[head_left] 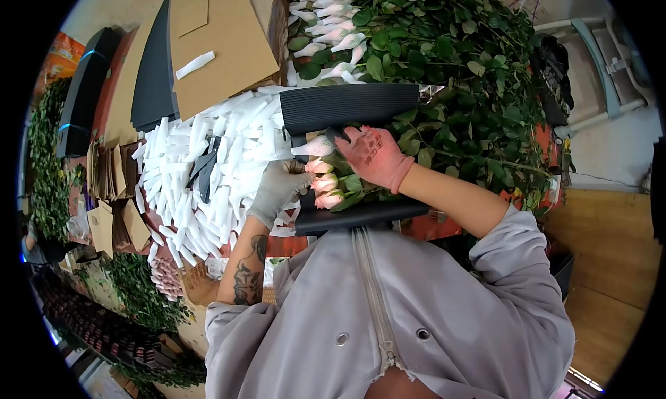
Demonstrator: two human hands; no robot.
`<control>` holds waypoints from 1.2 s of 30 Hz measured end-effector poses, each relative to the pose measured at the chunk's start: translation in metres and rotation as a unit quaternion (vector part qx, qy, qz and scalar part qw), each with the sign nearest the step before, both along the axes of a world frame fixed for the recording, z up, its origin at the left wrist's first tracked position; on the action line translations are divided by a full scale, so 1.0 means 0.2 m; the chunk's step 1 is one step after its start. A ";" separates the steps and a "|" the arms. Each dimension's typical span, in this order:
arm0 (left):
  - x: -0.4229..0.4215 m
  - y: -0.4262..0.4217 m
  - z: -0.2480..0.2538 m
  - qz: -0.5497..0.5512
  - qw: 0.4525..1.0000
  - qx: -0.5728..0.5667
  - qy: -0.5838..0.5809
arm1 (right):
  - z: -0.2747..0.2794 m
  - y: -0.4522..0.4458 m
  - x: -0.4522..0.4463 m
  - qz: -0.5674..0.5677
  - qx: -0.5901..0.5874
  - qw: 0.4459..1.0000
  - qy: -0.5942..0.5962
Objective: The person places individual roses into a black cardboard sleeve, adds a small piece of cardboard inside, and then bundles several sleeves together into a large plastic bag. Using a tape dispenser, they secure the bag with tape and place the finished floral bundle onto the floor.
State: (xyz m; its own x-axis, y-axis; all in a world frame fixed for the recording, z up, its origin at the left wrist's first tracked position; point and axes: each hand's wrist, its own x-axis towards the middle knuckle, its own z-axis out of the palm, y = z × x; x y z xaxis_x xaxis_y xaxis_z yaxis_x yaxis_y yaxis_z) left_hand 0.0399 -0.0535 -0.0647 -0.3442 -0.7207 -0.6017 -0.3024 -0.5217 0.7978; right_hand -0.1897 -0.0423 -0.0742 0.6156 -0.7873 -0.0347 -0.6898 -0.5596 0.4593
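Note:
My left hand (279,189), in a grey glove, has its fingers bent against the heads of several pale pink roses (325,184). Its fingertips close at the side of the uppermost bare bloom. Just above lies a rose in a white foam net sleeve (314,146), its head pointing left. My right hand (373,155), in a pink glove with dark fingertips, grips at the stem end of this sleeved rose; part of its fingers is hidden. The roses lie between a black corrugated sheet (350,108) and a second black edge (361,217) close to my body.
A big heap of white foam sleeves (201,174) covers the table to the left. Cardboard (225,52) with one sleeve on it lies beyond. Sleeved roses (336,28) and leafy stems (444,45) are piled at the back and right. Folded cardboard pieces (111,174) stand farther left.

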 end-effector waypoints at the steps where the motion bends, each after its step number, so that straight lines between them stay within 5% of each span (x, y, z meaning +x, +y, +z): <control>1: 0.00 0.00 -0.01 0.000 1.000 0.001 -0.001 | 0.12 0.01 0.03 -0.034 0.069 0.995 -0.060; 5: -0.02 -0.02 -0.01 -0.022 0.999 -0.012 -0.033 | 0.22 0.00 0.07 -0.087 0.174 0.972 -0.128; 10: -0.03 -0.03 -0.04 -0.020 0.999 0.020 -0.017 | 0.20 0.01 0.06 -0.070 0.155 0.978 -0.120; 19: -0.02 0.06 -0.02 -0.035 0.994 -0.084 -0.067 | 0.22 0.01 0.07 -0.088 0.155 0.974 -0.140; 22: 0.03 0.11 0.05 -0.031 0.977 -0.180 -0.110 | 0.21 0.02 0.08 -0.086 0.154 0.977 -0.121; 24: 0.06 0.11 0.19 -0.013 0.877 -0.457 -0.145 | 0.20 0.01 0.07 -0.079 0.140 0.978 -0.133; 29: -0.06 0.09 0.27 -0.267 0.832 -0.398 -0.280 | 0.23 0.02 0.05 -0.064 0.122 0.983 -0.123; 36: -0.06 0.09 0.28 -0.262 0.862 -0.345 -0.262 | 0.19 0.00 0.05 -0.052 0.183 0.975 -0.112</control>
